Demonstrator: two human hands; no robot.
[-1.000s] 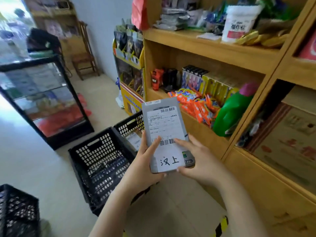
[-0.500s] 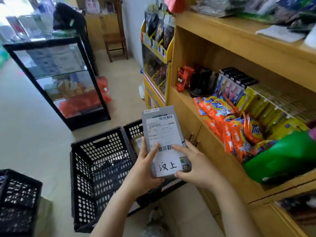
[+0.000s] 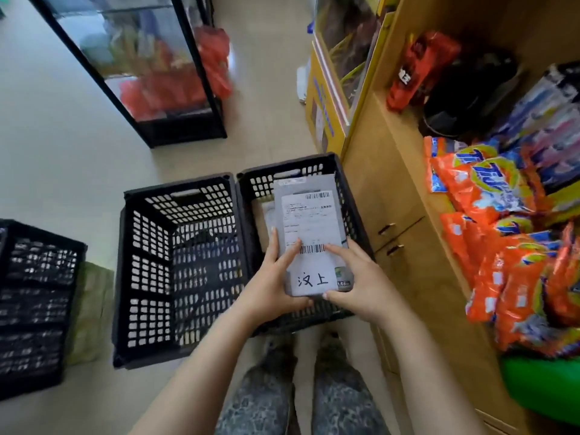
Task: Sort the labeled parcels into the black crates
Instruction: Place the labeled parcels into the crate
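Over the right crate (image 3: pixel 282 171), parcel (image 3: pixel 310 221) brought down from reading height
Left crate (image 3: pixel 31 302) and middle crate (image 3: pixel 175 271) stand on the floor; left hand (image 3: pixel 270 287) and right hand (image 3: pixel 364 284) each pinch the grey labelled parcel's lower end with curled fingers, holding it now above the right crate, where another parcel (image 3: pixel 266 215) already lies; label read, I judge, so the drop is next

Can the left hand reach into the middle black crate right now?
Probably yes. The left hand is right beside the middle crate, whose open top has nothing over it. It is holding the parcel, though, so it would carry that along.
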